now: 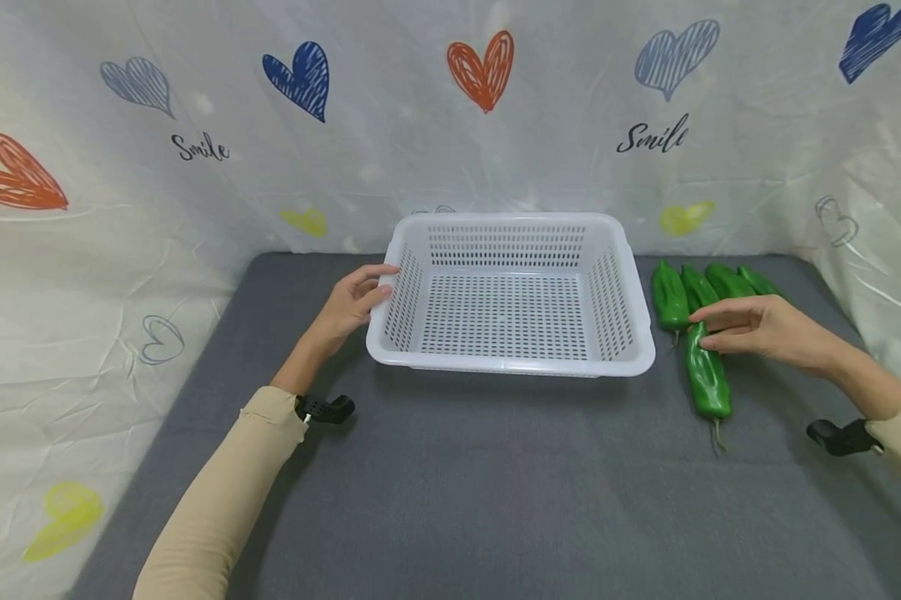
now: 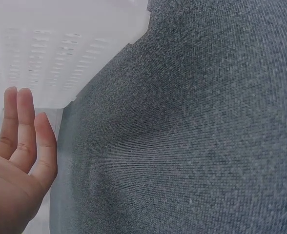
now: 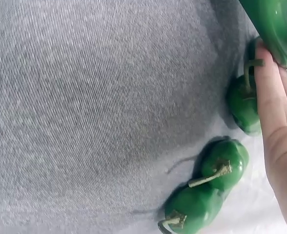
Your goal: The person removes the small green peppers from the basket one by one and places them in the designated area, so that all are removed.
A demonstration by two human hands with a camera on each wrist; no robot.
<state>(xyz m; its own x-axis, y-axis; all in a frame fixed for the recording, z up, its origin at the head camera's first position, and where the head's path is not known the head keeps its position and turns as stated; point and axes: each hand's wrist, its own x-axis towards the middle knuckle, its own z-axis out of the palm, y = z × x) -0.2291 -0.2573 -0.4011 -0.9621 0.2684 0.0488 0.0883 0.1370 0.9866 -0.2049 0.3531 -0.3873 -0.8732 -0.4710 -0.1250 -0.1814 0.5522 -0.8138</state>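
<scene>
A white plastic basket (image 1: 503, 365) with slotted walls sits at the middle back of the table. At its left rim is my left hand (image 1: 352, 302), its fingertips touching the side; in the left wrist view the hand's fingers (image 2: 24, 126) are nearly straight beside the basket wall (image 2: 51, 53). My right hand (image 1: 768, 333) pinches a long green pepper (image 1: 708, 383) near its blunt end, the stem pointing toward me. Several other green peppers (image 1: 669, 296) lie in a row just behind that hand. In the right wrist view the held pepper (image 3: 275, 29) is above the fingertips.
A dark grey cloth (image 1: 495, 483) covers the table. Behind it and along the sides hangs a pale curtain (image 1: 397, 125) printed with hearts and words. Both wrists wear black bands, the left one (image 1: 326, 409) close above the cloth.
</scene>
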